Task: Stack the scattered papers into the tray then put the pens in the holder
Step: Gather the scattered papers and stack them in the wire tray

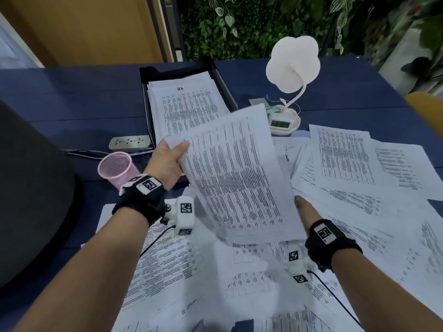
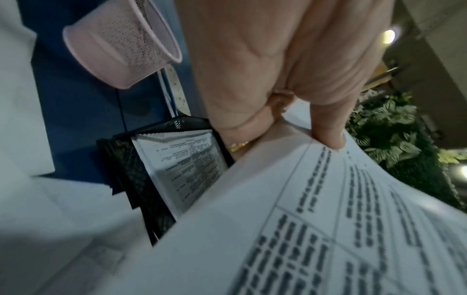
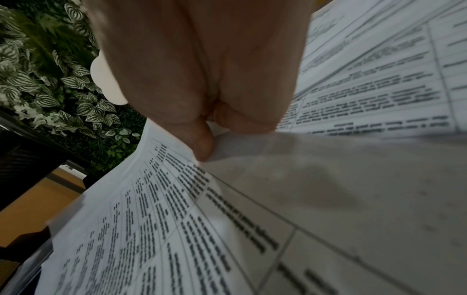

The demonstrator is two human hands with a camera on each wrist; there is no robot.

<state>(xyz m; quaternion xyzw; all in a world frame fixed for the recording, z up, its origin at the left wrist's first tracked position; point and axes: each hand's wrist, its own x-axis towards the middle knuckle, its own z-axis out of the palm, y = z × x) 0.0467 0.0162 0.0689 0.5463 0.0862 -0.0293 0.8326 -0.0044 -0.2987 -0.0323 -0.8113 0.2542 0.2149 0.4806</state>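
A: What sits in the black mesh paper tray (image 1: pixel 221 79)?

B: A stack of white printed sheets (image 1: pixel 189 104), the top one with a handwritten mark at its head. The tray lies at the far side of the dark blue table (image 1: pixel 72 92).

A: And the round pink mesh pen holder (image 1: pixel 116 167)?

B: It stands upright just left of the tray's near end, beside a white power strip (image 1: pixel 129 142). I can see nothing inside it, though only part of its inside shows.

A: The hands?

B: The left hand (image 1: pixel 167 161) pinches the top left corner of a lifted white printed sheet (image 1: pixel 235 173), thumb on its face and fingers curled behind. The right hand (image 1: pixel 303 209) is mostly hidden behind the sheet's lower right edge; the right wrist view shows its thumb (image 3: pixel 202 143) and fingers nipping that edge. The sheet hangs tilted in the air between tray and body.

A: The rest?

B: Scattered printed papers (image 1: pixel 359 188) overlap across the near and right table. A white flower-shaped desk lamp (image 1: pixel 293 65) stands right of the tray.
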